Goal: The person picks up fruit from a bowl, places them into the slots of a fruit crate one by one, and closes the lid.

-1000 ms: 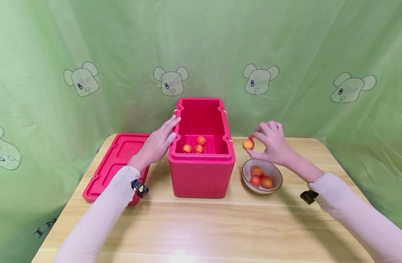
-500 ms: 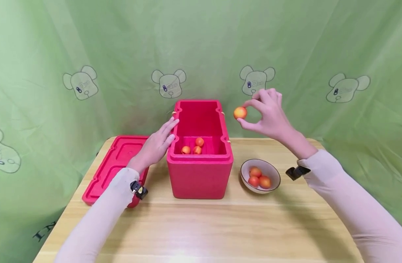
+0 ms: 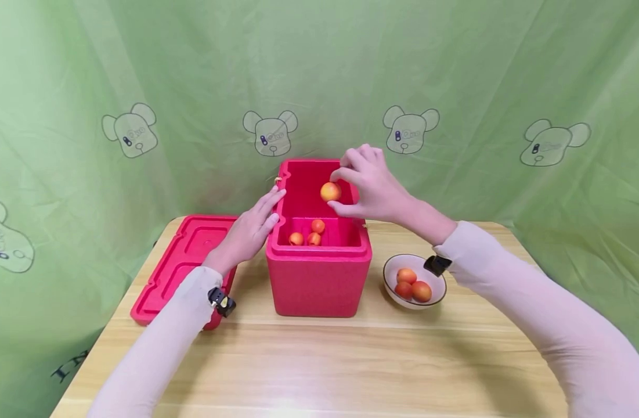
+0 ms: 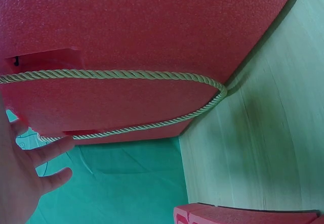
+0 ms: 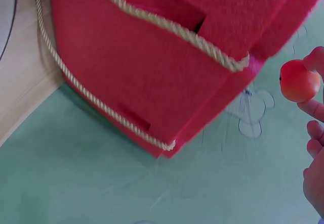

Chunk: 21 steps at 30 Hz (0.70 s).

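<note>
In the head view my right hand (image 3: 374,188) pinches a small orange-red fruit (image 3: 330,191) between thumb and forefinger, above the opening of a red foam box (image 3: 314,284). The same fruit (image 5: 299,81) shows a dark spot in the right wrist view. Three similar fruits (image 3: 314,238) lie on the box floor. My left hand (image 3: 249,232) rests with extended fingers against the box's left rim. A pale bowl (image 3: 436,284) with a dark rim stands right of the box and holds three more fruits (image 3: 421,291).
A red lid (image 3: 180,261) lies on the wooden table (image 3: 319,366) left of the box, partly under my left arm. Twisted rope (image 4: 131,74) runs along the box's sides. A green curtain (image 3: 329,69) with bear prints hangs behind.
My right hand has risen from near the bowl, carrying the pinched fruit, and moved left to over the box. The left hand stays at the rim.
</note>
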Available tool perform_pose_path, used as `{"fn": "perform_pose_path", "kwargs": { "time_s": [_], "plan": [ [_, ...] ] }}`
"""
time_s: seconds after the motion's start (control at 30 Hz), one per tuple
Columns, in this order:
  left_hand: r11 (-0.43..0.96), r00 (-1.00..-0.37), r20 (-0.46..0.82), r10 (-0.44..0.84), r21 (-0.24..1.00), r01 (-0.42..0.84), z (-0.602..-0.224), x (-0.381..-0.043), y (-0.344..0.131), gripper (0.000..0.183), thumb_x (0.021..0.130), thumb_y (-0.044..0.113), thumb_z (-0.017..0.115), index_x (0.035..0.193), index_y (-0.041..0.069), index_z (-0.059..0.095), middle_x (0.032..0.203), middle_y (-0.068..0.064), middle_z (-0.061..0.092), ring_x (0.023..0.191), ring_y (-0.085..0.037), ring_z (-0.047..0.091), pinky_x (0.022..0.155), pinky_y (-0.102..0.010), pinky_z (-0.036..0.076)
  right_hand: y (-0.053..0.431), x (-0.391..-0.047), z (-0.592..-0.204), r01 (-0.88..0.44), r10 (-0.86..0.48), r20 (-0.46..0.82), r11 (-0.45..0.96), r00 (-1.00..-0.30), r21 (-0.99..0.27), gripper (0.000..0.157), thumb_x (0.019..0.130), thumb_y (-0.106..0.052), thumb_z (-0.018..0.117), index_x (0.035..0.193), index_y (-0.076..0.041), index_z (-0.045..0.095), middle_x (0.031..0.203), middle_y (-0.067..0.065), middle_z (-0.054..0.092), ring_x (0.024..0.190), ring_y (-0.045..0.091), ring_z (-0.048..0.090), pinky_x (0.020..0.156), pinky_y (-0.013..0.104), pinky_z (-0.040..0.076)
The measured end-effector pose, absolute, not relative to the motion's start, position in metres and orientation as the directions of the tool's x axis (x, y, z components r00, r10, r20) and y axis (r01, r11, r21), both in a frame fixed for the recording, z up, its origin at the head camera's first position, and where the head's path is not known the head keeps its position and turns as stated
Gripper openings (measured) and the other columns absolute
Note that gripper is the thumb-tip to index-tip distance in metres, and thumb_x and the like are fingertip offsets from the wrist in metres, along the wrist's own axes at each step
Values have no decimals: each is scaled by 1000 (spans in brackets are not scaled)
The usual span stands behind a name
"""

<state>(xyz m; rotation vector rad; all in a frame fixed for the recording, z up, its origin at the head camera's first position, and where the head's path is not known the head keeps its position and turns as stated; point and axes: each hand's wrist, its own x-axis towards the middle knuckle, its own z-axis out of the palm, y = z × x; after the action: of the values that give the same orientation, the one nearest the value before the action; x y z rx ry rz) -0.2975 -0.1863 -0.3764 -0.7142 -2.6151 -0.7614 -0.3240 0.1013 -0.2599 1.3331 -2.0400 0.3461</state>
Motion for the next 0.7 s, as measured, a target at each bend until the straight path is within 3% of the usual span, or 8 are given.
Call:
{"fn": "perform_pose_path", "kwargs": {
  "time_s": [0.43, 0.7],
  "plan": [
    [737, -825, 428, 368, 407, 540, -377, -298, -184, 58, 97, 49, 34, 150, 38, 12, 158, 8, 13, 137, -21, 34, 99, -51, 42, 73, -334, -279, -883, -862, 421, 405, -282, 237, 33, 71, -38, 73, 91, -12, 68, 95, 5, 50, 94, 22, 41, 85, 44, 32],
    [749, -817, 443, 368, 379, 543, -376, -297, -183, 58, 97, 48, 34, 150, 36, 13, 158, 7, 14, 135, -23, 37, 101, -52, 40, 58, -330, -292, -879, -919, 310, 344, -243, 329, 33, 72, -39, 73, 90, -12, 68, 91, 6, 51, 92, 21, 42, 84, 43, 34]
  ]
}}
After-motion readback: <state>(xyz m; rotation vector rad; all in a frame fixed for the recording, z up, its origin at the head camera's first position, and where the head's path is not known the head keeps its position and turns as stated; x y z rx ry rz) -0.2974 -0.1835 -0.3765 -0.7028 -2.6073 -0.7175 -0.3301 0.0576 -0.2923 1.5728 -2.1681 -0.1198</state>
